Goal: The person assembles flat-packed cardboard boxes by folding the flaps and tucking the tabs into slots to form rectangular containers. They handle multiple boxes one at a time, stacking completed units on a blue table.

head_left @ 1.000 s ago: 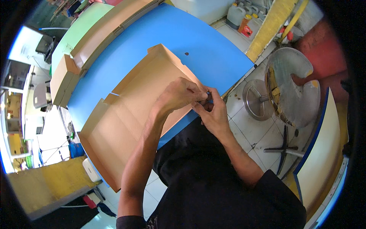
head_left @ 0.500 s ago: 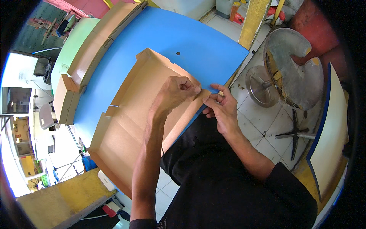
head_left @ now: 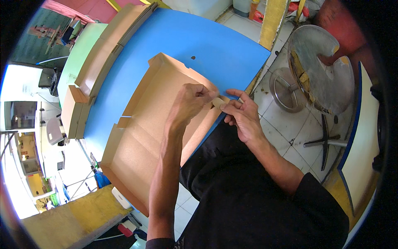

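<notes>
A shallow brown cardboard box (head_left: 139, 139) lies open on the blue tabletop (head_left: 215, 45), its long walls raised. My left hand (head_left: 188, 101) reaches across the inside to the right corner, its fingers closed in a pinch at the end wall. Beside it, my right hand (head_left: 244, 116) pinches a small rounded cardboard flap (head_left: 217, 103) between thumb and forefinger at that same corner. The right middle of the hand curls under, and its other fingers are partly hidden. The two hands are close together, fingertips nearly touching.
Folded brown cardboard boxes (head_left: 103, 58) line the table's far left edge. A worn stool (head_left: 319, 68) stands on the tiled floor to the right, near a pale board with a blue edge (head_left: 362, 145). A yellow bench (head_left: 74, 213) is at the lower left.
The small flap at the box corner has tilted up, and its rounded end now shows between my hands. My right fingers have shifted slightly; the view has moved a little.
</notes>
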Tool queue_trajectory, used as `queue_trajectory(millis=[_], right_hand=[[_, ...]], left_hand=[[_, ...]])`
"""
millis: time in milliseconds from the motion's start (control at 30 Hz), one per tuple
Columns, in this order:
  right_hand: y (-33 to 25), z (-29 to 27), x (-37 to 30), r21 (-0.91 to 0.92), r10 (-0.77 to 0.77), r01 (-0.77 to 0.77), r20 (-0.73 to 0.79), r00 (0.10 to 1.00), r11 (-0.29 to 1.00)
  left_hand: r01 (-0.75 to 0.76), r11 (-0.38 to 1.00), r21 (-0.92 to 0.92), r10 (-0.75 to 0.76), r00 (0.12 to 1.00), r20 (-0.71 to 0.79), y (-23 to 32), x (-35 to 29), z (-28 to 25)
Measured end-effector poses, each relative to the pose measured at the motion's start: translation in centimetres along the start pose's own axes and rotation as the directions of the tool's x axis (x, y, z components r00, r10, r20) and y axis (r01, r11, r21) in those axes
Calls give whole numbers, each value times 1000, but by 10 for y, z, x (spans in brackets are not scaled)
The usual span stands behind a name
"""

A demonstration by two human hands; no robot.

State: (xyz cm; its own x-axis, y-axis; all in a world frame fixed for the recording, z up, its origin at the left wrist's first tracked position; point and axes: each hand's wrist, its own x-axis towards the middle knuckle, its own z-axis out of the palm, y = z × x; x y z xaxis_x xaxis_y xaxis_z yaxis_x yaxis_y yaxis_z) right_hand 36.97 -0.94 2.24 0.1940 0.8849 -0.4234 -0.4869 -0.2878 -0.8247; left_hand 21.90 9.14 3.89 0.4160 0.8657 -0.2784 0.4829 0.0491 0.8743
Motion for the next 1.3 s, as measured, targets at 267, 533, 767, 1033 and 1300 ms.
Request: queue_trajectory(millis=[267, 533, 767, 1033, 1300], right_hand=[[-6, 1, 6, -54, -10, 12, 44, 999, 998], [-12, 7, 13, -86, -22, 30, 90, 996, 996], [-19, -4, 12, -29, -99, 97, -77, 992, 995], [-29, -22, 38, -282, -415, 416, 67, 908, 865], [-64, -33, 42, -797, -469, 603, 527, 709, 17]], left_hand=[[-21, 994, -107, 28, 997, 68, 2, -4, -4], [-81, 989, -126, 88, 995, 52, -4, -6, -1], [57, 998, 15, -56, 996, -76, -9, 0, 4], [-443, 805, 395, 385, 896, 219, 5, -60, 20], [-401, 727, 558, -20, 799, 601, 34, -102, 29]])
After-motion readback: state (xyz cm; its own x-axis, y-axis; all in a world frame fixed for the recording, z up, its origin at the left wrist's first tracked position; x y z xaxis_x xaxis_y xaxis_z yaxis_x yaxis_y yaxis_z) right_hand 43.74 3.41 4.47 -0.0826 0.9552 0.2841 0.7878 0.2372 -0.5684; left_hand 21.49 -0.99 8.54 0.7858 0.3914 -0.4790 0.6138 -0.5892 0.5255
